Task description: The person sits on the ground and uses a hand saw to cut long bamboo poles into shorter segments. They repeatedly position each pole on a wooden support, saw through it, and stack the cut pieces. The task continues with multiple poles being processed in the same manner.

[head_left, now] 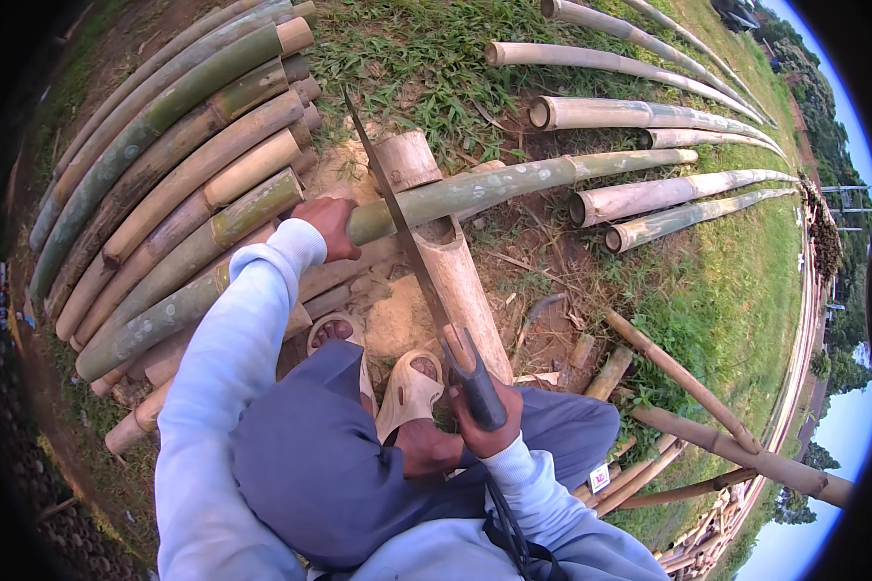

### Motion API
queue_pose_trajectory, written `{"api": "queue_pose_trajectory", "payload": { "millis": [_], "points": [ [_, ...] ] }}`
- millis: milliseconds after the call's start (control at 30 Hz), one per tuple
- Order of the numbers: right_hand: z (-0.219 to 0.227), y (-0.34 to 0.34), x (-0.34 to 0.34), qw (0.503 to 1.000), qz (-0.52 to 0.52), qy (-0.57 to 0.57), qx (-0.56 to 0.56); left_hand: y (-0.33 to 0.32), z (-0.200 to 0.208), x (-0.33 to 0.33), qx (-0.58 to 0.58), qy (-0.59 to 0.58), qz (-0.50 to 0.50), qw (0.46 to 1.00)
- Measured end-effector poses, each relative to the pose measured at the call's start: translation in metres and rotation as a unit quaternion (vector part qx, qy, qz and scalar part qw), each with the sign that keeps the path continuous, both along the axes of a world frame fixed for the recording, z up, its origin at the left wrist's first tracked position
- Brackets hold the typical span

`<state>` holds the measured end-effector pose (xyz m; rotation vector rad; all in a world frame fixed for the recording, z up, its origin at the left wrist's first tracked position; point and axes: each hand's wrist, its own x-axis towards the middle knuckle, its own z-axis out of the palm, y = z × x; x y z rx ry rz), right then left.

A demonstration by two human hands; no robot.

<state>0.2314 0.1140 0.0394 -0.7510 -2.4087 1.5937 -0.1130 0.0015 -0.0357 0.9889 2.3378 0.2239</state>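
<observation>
By trousers, white label (illegible); left hand grips bamboo; right hand clasps saw.

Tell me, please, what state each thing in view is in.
Left hand, closed on the green pole
Right hand, closed around the saw
Saw, blade across the green pole
Green pole, lying over the pale bamboo
Left-side poles, piled side by side
Sandals, worn

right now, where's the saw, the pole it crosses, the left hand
Saw [409, 237]: head view, on the blade
Pole [513, 185]: head view, section right of saw
Left hand [329, 223]: head view, back of hand
</observation>
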Motion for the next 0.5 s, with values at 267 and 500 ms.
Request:
{"api": "queue_pose_trajectory", "payload": {
  "millis": [267, 500],
  "points": [
    [0.001, -0.006, 0.015, 0.998, 0.009, -0.030, -0.048, 0.005, -0.021, 0.032, -0.013, 0.151, 0.024, 0.988],
    [0.023, -0.004, 0.051, 0.999, 0.005, -0.019, -0.050, 0.013, 0.003, 0.023, -0.042, 0.075, 0.024, 0.996]
  ]
}}
